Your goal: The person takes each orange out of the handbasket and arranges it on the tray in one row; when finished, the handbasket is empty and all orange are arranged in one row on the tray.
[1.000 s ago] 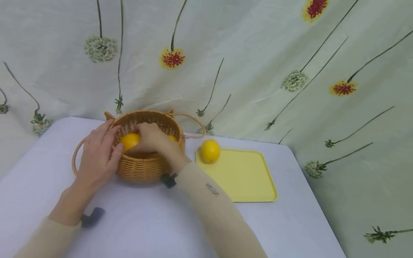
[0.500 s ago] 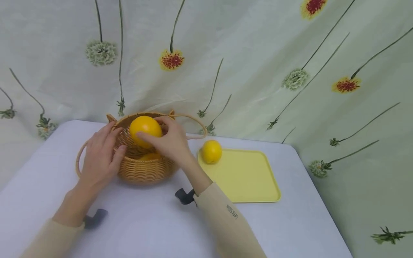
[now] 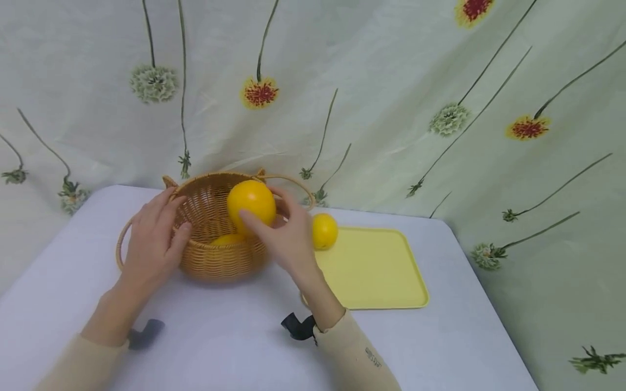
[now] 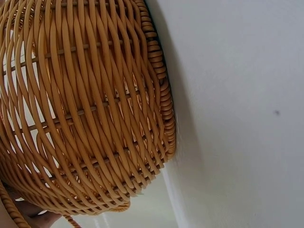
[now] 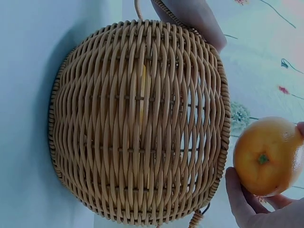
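My right hand (image 3: 288, 239) holds an orange (image 3: 251, 202) at the right side of the wicker basket (image 3: 220, 263). In the right wrist view the fingers and thumb grip this orange (image 5: 266, 156) just beyond the basket's rim, with its green stem mark showing. My left hand (image 3: 154, 233) holds the basket's left rim, fingertips bent over it and thumb on the near side. Inside the basket, part of another orange (image 3: 229, 239) shows above the front rim. One more orange (image 3: 324, 231) sits at the tray's back left corner, partly behind my right hand.
A yellow tray (image 3: 371, 266) lies right of the basket on the white table (image 3: 220, 336). The basket's loop handles (image 3: 120, 244) stick out at both sides. A flower-print cloth (image 3: 371, 108) hangs behind the table. Dark camera mounts (image 3: 299, 327) sit at both wrists.
My right hand has come up out of the basket with an orange and moved right, towards the rim on that side. The left hand stays on the left rim.
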`<state>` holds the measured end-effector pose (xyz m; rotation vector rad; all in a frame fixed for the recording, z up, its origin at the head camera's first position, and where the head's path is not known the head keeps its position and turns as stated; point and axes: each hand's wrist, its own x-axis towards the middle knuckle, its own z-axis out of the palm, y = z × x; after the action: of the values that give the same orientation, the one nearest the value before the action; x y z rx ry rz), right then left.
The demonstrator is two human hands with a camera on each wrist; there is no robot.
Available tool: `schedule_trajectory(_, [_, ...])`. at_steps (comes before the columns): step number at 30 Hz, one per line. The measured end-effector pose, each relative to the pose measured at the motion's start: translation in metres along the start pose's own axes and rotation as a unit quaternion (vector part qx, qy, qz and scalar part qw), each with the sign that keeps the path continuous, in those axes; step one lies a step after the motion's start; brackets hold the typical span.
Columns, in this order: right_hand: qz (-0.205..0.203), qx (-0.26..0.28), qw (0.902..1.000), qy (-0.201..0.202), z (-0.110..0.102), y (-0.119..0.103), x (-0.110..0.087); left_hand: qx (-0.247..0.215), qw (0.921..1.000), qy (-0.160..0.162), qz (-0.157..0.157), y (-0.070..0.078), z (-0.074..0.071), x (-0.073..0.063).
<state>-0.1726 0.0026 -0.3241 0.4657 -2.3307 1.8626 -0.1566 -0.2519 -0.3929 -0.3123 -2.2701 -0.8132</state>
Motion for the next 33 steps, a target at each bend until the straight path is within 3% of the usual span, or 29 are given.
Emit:
schedule_trajectory(8, [-0.031,0.006,0.9992,0.024,-0.012,0.008,0.003,-0.001,1.0,0.002,0.005,0.0,0.002,0.0])
schedule_trajectory(16, [-0.053,-0.03,0.996,0.066,-0.048,0.025,0.009,-0.009,1.0,-0.002,0.002,0.001,0.001,0.002])
schedule_trajectory(28, [0.011,-0.089,0.987,0.133,-0.117,0.05,0.023,-0.011,0.9999,0.005,0.008,-0.004,0.005,0.0])
schedule_trajectory(33, [0.054,-0.121,0.9798,0.149,-0.132,0.065,0.029,-0.01,0.9999,0.005,0.009,-0.002,0.001,0.001])
